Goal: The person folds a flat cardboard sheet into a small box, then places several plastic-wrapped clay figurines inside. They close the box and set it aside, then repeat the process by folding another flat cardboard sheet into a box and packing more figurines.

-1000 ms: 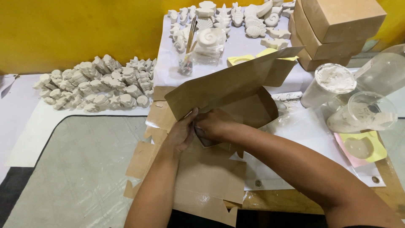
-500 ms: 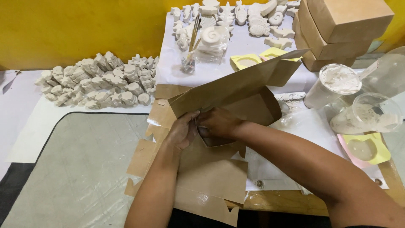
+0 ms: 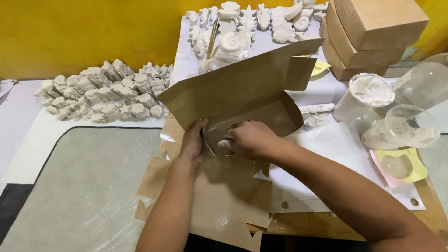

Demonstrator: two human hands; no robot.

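The cardboard box [image 3: 242, 98] sits half-folded on the flat blanks [image 3: 228, 200], and you look midway through forming it. Your left hand [image 3: 193, 144] pinches its side wall; your right hand [image 3: 249, 137] curls over the front flap. Next, that flap probably needs pressing home squarely. Since a second ago, the lid stands higher.

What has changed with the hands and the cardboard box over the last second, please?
The right hand has slid a little further inside the half-folded cardboard box. The left hand still grips its near-left wall, and the lid flap stays raised. The plaster figures have not moved.
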